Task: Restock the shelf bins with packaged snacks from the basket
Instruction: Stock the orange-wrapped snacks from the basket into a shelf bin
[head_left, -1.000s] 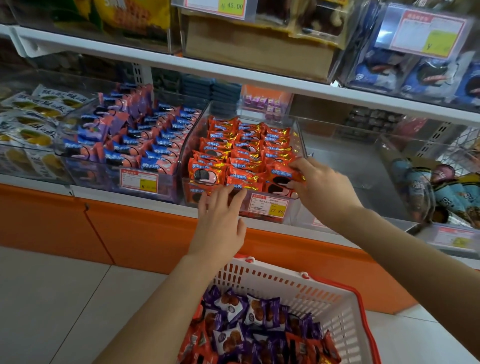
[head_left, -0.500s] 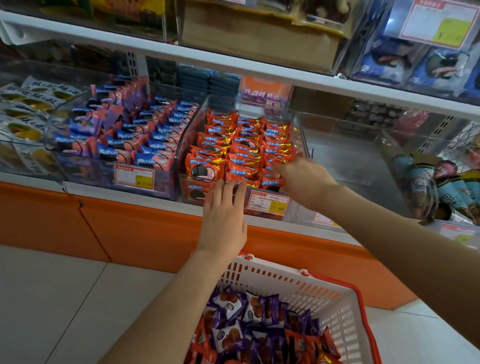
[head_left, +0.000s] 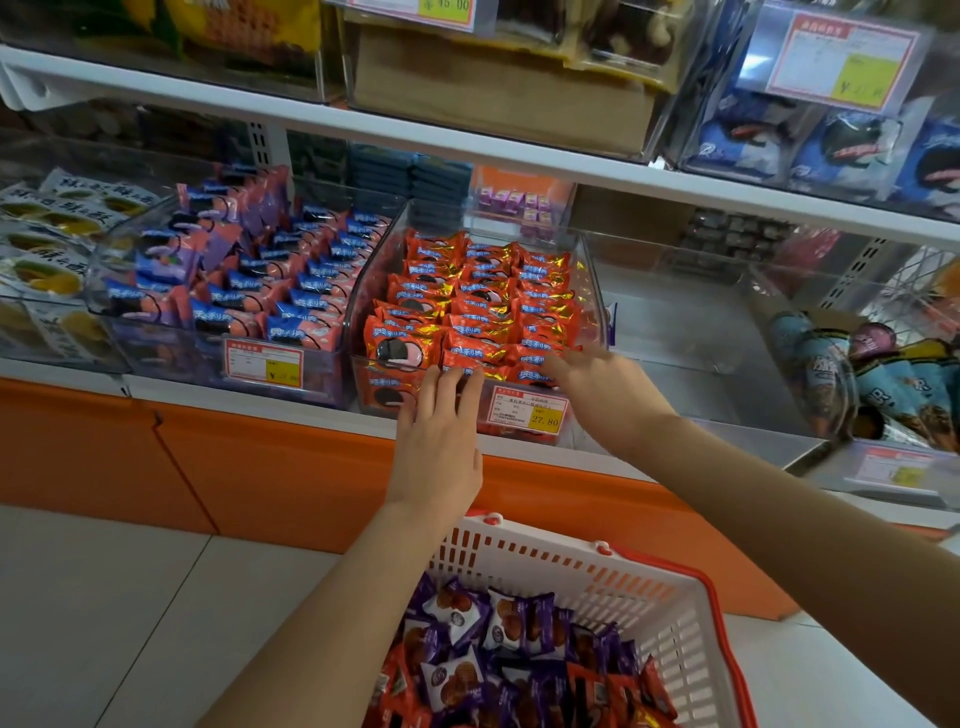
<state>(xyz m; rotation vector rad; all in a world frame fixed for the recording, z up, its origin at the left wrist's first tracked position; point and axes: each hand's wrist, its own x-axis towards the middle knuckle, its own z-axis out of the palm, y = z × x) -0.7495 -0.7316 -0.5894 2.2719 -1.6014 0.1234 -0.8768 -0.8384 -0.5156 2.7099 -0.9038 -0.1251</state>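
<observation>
One left hand (head_left: 437, 451), one right hand (head_left: 602, 391), one white basket (head_left: 649, 592)

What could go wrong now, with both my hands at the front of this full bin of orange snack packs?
The orange packs fill the clear bin to its front edge, so the left hand or right hand nudging the front row might tip some onto the floor. The basket mixes purple and red packs, so a wrong one could land in this bin.

Pale tiled floor (head_left: 104, 597) meets an orange base panel (head_left: 260, 467) beneath white shelving (head_left: 467, 150), evenly lit.
</observation>
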